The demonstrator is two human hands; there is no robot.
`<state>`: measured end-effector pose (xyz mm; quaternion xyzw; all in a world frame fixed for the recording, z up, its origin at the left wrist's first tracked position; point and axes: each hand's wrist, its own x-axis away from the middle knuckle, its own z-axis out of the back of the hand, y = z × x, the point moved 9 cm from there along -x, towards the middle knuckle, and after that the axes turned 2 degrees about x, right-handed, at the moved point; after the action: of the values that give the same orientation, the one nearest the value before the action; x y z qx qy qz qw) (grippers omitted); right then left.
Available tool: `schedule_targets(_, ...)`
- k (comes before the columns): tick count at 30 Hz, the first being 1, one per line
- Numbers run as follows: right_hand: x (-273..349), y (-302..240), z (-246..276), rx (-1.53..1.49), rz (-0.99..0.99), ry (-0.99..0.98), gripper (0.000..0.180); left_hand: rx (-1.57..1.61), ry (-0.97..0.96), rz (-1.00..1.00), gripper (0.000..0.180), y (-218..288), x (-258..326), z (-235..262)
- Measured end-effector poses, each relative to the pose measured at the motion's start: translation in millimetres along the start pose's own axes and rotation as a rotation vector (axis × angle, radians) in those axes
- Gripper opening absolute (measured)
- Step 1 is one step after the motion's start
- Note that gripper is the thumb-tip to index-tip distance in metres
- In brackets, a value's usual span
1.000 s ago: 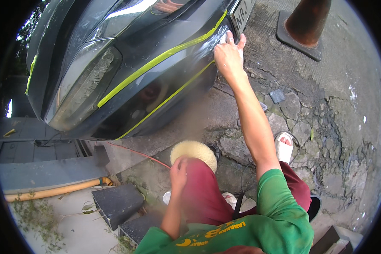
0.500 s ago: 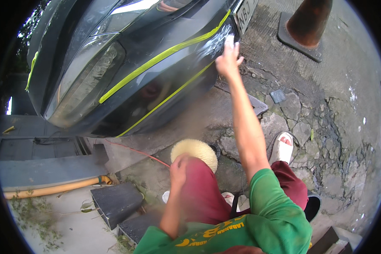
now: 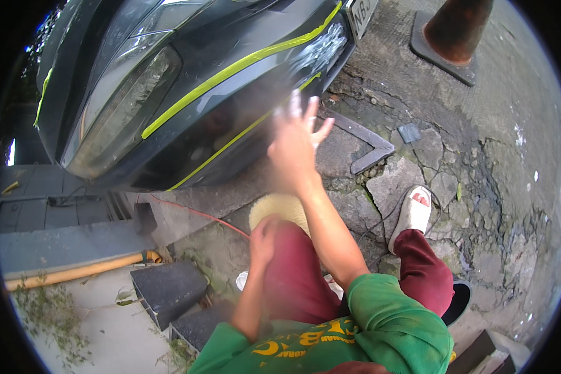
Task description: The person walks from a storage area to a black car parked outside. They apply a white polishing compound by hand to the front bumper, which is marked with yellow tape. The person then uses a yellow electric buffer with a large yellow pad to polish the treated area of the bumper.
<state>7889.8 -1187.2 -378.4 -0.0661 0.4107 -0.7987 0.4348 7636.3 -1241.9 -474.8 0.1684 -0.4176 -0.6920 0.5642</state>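
Note:
My right hand point(image 3: 296, 140) is in front of the dark car bumper point(image 3: 230, 121), fingers spread, holding nothing. White residue shows on its fingertips. Smears of white paste point(image 3: 321, 53) mark the bumper near the licence plate, between two strips of yellow-green masking tape point(image 3: 227, 73). On my left knee rests my left hand point(image 3: 263, 240), its fingers laid over the maroon trouser leg. Just beyond that knee is a round, cream, fluffy polishing pad point(image 3: 274, 207), partly hidden by the knee and my right forearm; whatever is attached to it is out of sight.
An orange-red cord point(image 3: 199, 221) runs over the ground toward the pad. Cracked concrete point(image 3: 430, 162) spreads to the right, with a worn traffic cone point(image 3: 458, 37) at the far right. Dark blocks point(image 3: 168, 293) and a yellow pipe point(image 3: 84, 271) lie at the left.
My right hand has come away from the pasted patch, moving left and toward me with fingers spread. My left hand stays on the knee.

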Motion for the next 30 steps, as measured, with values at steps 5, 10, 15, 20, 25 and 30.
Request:
schedule_targets(5,-45.0,17.7,17.7,0.095,0.025,0.177,0.055,0.074,-0.005,0.052,0.028,6.8,-4.1,-8.5)
schedule_targets(10,-2.0,-34.2,-0.5,-0.103,0.205,-0.363,0.057,-0.047,-0.006,0.034,0.028,0.5,0.6,-6.2)
schedule_targets(15,-74.7,49.4,52.5,0.32,-0.03,0.298,0.043,-0.023,-0.001,0.004,0.029,16.2,1.3,-13.2)
schedule_targets(20,-41.7,-49.7,48.5,0.419,0.243,0.117,0.036,-0.062,-0.004,0.038,0.03,8.2,-1.6,-8.8)
schedule_targets(25,-62.2,27.4,107.5,0.107,-0.045,0.284,0.041,-0.078,0.007,0.023,0.03,22.2,0.9,-10.2)
schedule_targets(30,-65.3,12.5,42.9,0.088,0.119,0.049,0.058,-0.031,0.068,0.046,0.029,0.5,5.4,2.5)
